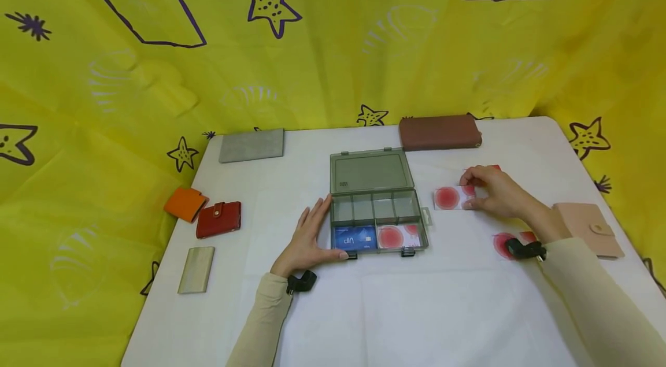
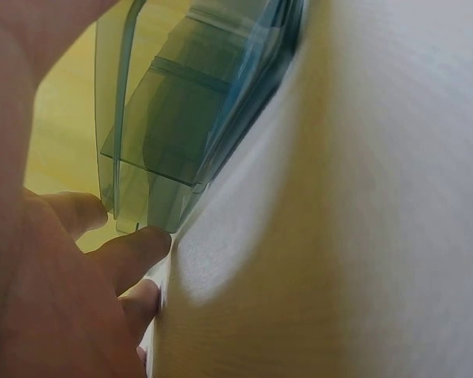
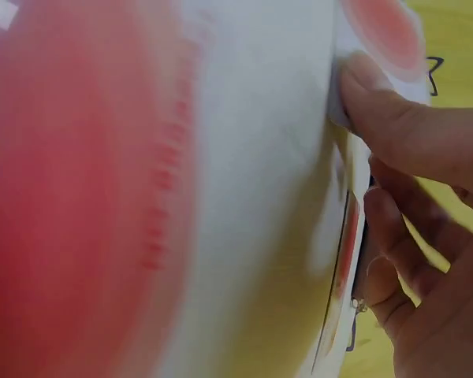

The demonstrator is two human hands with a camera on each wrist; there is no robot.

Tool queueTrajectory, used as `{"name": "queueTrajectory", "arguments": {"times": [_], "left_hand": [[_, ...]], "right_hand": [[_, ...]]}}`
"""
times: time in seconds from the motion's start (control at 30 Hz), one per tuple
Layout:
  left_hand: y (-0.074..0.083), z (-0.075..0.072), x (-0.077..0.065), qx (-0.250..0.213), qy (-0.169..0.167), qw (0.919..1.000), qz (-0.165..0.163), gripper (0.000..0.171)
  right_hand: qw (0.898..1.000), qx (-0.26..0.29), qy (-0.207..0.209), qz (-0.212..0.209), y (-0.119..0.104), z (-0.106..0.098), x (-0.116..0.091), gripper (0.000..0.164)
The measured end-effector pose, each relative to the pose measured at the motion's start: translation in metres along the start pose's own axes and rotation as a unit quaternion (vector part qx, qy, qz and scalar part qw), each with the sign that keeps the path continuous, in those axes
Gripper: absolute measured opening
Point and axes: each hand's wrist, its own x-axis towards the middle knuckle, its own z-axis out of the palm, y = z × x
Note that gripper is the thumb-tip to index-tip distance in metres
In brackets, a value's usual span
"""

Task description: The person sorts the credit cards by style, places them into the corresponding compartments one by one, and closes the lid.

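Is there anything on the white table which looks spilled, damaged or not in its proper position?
Nothing looks clearly spilled or damaged. One small oddity: inside the translucent grey-green plastic box, the blue rectangular card has its VIP lettering upside down in the head view.

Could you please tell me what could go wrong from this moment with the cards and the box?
The right hand pinches a red-and-white card at one end only, so it might slip or twist.
The black wrist device overlaps another red-and-white card in the head view; it could brush that card aside.
The left hand touches the green compartment box; a push might shift it.
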Motion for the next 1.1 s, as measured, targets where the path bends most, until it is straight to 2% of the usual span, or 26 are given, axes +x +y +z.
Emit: {"name": "queueTrajectory", "arguments": {"times": [0.1,0.23,0.3,0.37,0.47,0.53,0.57,0.67,0.9,1.1], "left_hand": [[0.000,0.000,0.000,0.003,-0.001,1.0000,-0.003,0.134],[0.001,-0.001,0.001,0.003,0.002,1.0000,0.002,0.133],[0.001,-0.001,0.000,0.002,0.003,1.0000,0.004,0.132],[0.000,-0.001,0.000,0.001,0.005,1.0000,0.005,0.132],[0.000,-0.001,0.001,0.004,0.006,1.0000,0.004,0.132],[-0.001,0.000,0.001,0.007,0.008,0.9999,0.005,0.132],[-0.001,0.000,0.001,0.009,0.009,0.9999,0.004,0.132],[-0.001,0.000,0.000,0.010,0.013,0.9998,0.009,0.133],[0.000,0.000,0.000,0.008,0.012,0.9998,0.011,0.133],[0.000,0.001,0.001,0.013,0.003,0.9999,-0.001,0.134]], "right_hand": [[0.999,0.008,0.034,-0.024,-0.003,0.005,-0.005,0.037],[0.996,0.014,0.091,-0.016,-0.009,0.007,-0.010,0.037],[0.992,0.045,0.121,-0.007,-0.015,0.004,-0.010,0.041],[0.985,0.104,0.140,0.003,-0.024,0.000,-0.010,0.045],[0.965,0.218,0.145,0.025,-0.039,-0.006,-0.010,0.047],[0.951,0.277,0.133,0.038,-0.048,-0.008,-0.011,0.049],[0.945,0.301,0.123,0.039,-0.052,-0.008,-0.012,0.052],[0.938,0.335,0.090,0.028,-0.062,-0.003,-0.016,0.061],[0.965,0.262,0.024,-0.003,-0.081,0.028,-0.022,0.069],[0.982,0.176,0.020,-0.072,-0.081,0.056,-0.021,0.066]]}}
